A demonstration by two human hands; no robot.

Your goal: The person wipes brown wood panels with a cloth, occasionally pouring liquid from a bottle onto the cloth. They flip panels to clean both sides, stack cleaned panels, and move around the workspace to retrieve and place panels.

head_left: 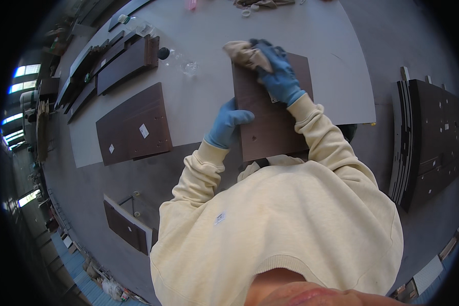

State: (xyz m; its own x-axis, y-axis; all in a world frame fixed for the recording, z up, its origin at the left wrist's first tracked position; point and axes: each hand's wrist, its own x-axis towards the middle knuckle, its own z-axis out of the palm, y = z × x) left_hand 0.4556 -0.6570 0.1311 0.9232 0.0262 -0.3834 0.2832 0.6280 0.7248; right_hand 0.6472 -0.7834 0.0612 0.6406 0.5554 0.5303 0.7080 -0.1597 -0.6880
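A dark brown wooden panel (pixel 257 107) lies in front of me, its near end by my body. My left hand (pixel 227 122), in a blue glove, grips the panel's left edge with the thumb on top. My right hand (pixel 279 71), also gloved in blue, is closed on a beige cloth (pixel 246 54) and presses it on the far left corner of the panel. A small white label on the panel is partly hidden under my right wrist.
More brown panels (pixel 134 125) lie to the left on the pale table (pixel 336 66). Beyond them are stacked boards (pixel 127 64) and clear plastic bottles (pixel 181 62). A tall stack of panels (pixel 436 137) stands at the right. Another panel (pixel 125 224) is low at the left.
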